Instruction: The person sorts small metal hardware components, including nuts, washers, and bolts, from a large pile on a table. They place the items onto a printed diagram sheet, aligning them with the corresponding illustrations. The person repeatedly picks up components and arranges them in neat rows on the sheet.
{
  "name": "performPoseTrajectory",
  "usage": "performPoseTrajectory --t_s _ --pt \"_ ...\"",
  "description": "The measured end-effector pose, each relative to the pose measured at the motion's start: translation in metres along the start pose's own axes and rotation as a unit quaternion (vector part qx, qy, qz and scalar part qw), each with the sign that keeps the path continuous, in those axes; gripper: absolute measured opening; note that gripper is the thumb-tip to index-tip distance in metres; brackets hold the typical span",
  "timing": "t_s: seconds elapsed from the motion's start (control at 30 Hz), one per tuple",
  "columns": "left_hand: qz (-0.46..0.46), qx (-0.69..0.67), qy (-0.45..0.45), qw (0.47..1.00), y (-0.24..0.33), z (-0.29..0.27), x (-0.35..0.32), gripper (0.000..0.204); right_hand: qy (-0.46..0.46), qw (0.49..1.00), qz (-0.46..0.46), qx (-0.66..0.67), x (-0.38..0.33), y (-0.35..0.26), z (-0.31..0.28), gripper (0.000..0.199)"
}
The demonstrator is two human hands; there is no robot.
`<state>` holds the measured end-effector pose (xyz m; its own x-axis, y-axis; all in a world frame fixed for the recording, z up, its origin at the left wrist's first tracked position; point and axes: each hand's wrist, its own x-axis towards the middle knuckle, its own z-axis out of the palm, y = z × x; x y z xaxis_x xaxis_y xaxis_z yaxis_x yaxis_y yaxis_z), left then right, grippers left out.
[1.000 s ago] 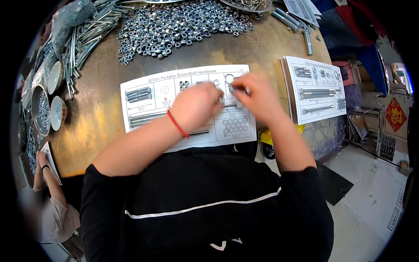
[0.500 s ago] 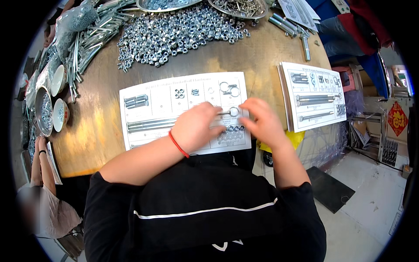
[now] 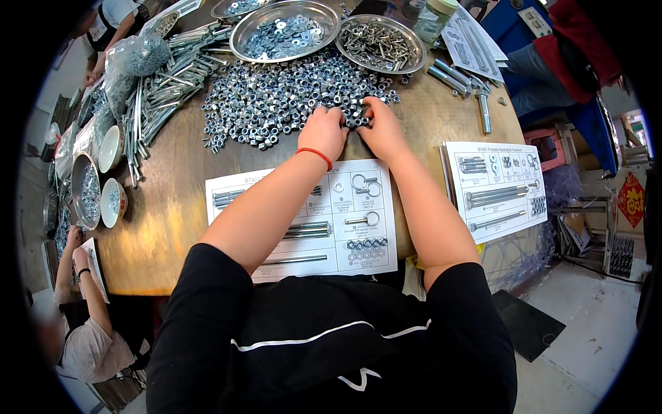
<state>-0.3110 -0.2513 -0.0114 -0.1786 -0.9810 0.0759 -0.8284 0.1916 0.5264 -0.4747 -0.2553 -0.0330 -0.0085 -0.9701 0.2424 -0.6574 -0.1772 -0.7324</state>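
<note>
My left hand (image 3: 326,134), with a red cord at the wrist, reaches to the near edge of a pile of lock nuts (image 3: 276,96). Its fingers are curled against the nuts, and their tips are partly hidden. Close on its right, my right hand (image 3: 382,129) has thumb and forefinger closed around a few nuts at the same edge. Below my hands lies a white printed sheet (image 3: 331,265) with pictures of bolts, rings and nuts, partly covered by my left forearm.
Behind the nuts stand a metal tray of flat washers (image 3: 243,50) and a tray of small screws (image 3: 418,63). Long bolts (image 3: 165,93) lie to the left, near two white bowls (image 3: 112,149). A second printed stack (image 3: 496,228) and large bolts (image 3: 484,114) are at right. Other people work nearby.
Both hands have moved forward from over the printed sheet to the near edge of the nut pile. More of the sheet's lower right shows now.
</note>
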Motion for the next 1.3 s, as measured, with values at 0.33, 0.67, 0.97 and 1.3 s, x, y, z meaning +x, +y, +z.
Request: performPoseTrajectory --t_s 0.33,0.67,0.97,1.3 --pt "0.054 -0.029 -0.016 0.998 -0.003 -0.012 -0.023 0.041 -0.064 0.995 0.013 -0.075 -0.012 0.003 -0.018 0.018" --pt "0.070 0.023 -0.021 0.997 -0.001 -0.009 -0.019 0.022 -0.040 0.989 -0.090 -0.114 -0.011 -0.007 -0.017 0.023" --pt "-0.028 -0.022 -0.043 0.998 -0.005 -0.017 -0.017 0.027 -0.102 0.988 0.044 -0.107 -0.005 -0.012 -0.020 0.021" --pt "0.103 -0.041 -0.019 0.994 -0.001 -0.025 -0.044 0.025 -0.019 0.998 -0.057 -0.029 -0.046 -0.023 -0.043 0.021"
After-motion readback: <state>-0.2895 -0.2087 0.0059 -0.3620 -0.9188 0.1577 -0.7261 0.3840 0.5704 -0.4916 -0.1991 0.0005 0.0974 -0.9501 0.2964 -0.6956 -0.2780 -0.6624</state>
